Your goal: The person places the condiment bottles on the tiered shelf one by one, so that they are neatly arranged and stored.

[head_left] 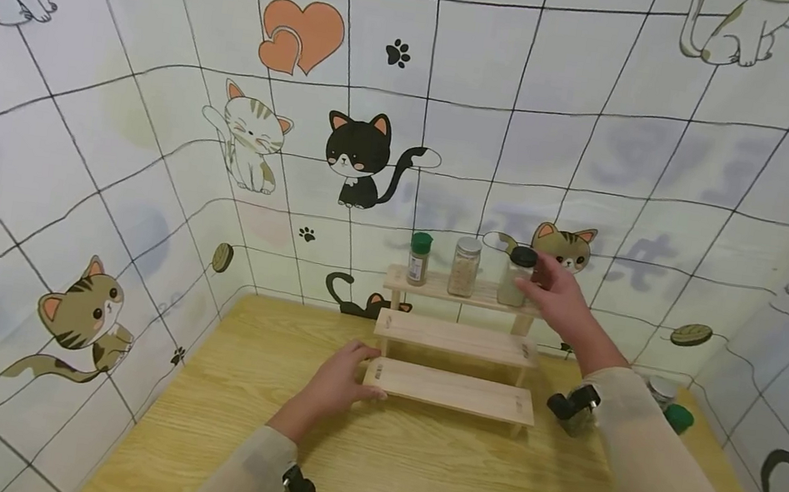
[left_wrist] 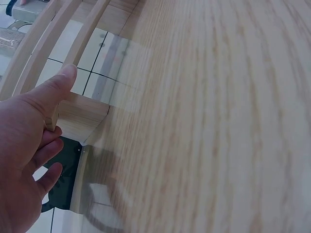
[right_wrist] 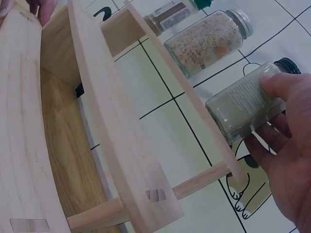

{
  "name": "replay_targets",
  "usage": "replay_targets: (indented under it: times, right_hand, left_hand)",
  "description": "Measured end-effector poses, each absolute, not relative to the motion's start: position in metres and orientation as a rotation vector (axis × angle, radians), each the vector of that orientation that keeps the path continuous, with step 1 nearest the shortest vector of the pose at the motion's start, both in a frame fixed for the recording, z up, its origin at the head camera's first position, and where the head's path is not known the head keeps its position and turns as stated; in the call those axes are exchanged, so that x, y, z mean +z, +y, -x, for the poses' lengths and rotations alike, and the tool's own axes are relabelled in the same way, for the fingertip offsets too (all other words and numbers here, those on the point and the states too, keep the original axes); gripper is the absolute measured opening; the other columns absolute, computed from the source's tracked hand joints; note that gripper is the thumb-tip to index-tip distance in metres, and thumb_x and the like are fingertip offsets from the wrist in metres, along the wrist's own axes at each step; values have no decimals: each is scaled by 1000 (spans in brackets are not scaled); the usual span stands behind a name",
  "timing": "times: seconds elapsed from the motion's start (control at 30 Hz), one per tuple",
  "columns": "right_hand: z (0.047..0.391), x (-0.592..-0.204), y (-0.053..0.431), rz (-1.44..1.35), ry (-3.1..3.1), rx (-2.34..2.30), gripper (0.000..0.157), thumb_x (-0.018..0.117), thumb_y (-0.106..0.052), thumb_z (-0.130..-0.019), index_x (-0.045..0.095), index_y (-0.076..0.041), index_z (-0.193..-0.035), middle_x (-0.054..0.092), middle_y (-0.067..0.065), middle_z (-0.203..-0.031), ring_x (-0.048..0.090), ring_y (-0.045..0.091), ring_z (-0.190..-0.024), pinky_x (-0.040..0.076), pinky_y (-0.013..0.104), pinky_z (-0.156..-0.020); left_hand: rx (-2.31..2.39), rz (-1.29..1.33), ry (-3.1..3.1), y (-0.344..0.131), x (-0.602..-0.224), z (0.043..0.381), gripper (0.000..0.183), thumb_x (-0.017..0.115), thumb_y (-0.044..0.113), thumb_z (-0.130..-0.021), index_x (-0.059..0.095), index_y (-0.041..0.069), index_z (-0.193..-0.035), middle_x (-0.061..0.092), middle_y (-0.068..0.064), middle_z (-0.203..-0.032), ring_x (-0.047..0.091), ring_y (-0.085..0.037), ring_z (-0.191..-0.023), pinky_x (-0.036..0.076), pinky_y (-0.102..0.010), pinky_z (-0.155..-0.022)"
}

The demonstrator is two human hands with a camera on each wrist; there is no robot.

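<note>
At the right end of the wooden rack's [head_left: 456,337] top step, the right hand [head_left: 559,301] holds a black-lidded jar [right_wrist: 238,104], thumb on one side and fingers on the other. At the rack's lowest step, the left hand [head_left: 339,379] pinches the left end of the board, thumb above and fingers curled beneath. The jar is clear, square-sided glass with pale powder inside; its base is at the top step, though whether the board bears its weight is hard to tell. Left of it on that step stand a silver-lidded jar [head_left: 464,271] of coarse grains and a green-capped bottle [head_left: 418,262]. Right of the rack, on the table [head_left: 408,475], the right sleeve [head_left: 665,477] partly hides more containers, one with a green cap [head_left: 678,418]; lettering on the held jar is too faint to read.
</note>
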State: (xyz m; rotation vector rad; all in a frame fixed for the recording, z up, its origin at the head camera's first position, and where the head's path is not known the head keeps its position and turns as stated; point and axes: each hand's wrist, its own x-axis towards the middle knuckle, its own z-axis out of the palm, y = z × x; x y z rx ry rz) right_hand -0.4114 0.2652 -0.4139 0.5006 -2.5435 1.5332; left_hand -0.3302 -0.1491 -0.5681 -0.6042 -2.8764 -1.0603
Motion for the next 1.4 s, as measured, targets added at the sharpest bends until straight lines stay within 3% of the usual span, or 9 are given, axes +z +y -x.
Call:
replay_targets:
  times: [0.17, 0.4, 0.7, 1.1, 1.23, 1.4]
  right_hand:
    - [406, -415, 266, -500, -2532, 1578, 69, 65, -23, -115, 31, -12, -175, 53, 20, -145, 53, 30, -135, 46, 34, -101]
    - [405, -416, 267, -476, -2527, 1637, 75, 67, -23, -114, 27, -13, -176, 48, 22, -158, 42, 41, -156, 41, 58, -119]
    - [395, -417, 274, -415, -2567, 1580, 88, 72, -32, -111, 19, -14, -178, 40, 26, -170, 37, 48, -158, 36, 69, -124]
    - [346, -416, 313, -350, -2595, 1412, 64, 59, -38, -117, 40, -4, -168, 52, 27, -159, 47, 44, -147, 41, 67, -115]
    - [329, -419, 324, -318, -2624, 1302, 61, 59, -41, -116, 46, -5, -164, 57, 24, -155, 52, 37, -140, 44, 59, -113]
    - [310, -431, 338, -311, -2646, 1204, 59, 60, -40, -116, 49, -4, -162, 58, 23, -151, 54, 33, -134, 47, 22, -101]
  left_hand:
    - [-1063, 609, -2864, -148, -568, 331, 82, 93, 49, -88, 63, 11, -154, 61, -2, -140, 61, -29, -134, 52, -52, -114]
    - [-1082, 612, -2860, -145, -568, 331, 82, 93, 49, -88, 62, 10, -154, 61, -4, -142, 60, -31, -136, 51, -53, -115]
    - [-1081, 612, -2874, -142, -569, 329, 80, 93, 47, -89, 62, 11, -154, 60, -5, -147, 57, -32, -141, 49, -53, -117]
    - [-1073, 614, -2854, -148, -572, 331, 81, 92, 49, -89, 62, 11, -153, 60, -4, -149, 55, -32, -144, 48, -54, -118]
    - [-1068, 602, -2864, -149, -573, 332, 81, 93, 49, -89, 61, 12, -154, 60, -3, -150, 55, -31, -146, 47, -52, -119]
    - [-1089, 602, -2847, -148, -571, 332, 80, 94, 46, -89, 62, 10, -153, 60, -5, -149, 54, -33, -145, 46, -54, -120]
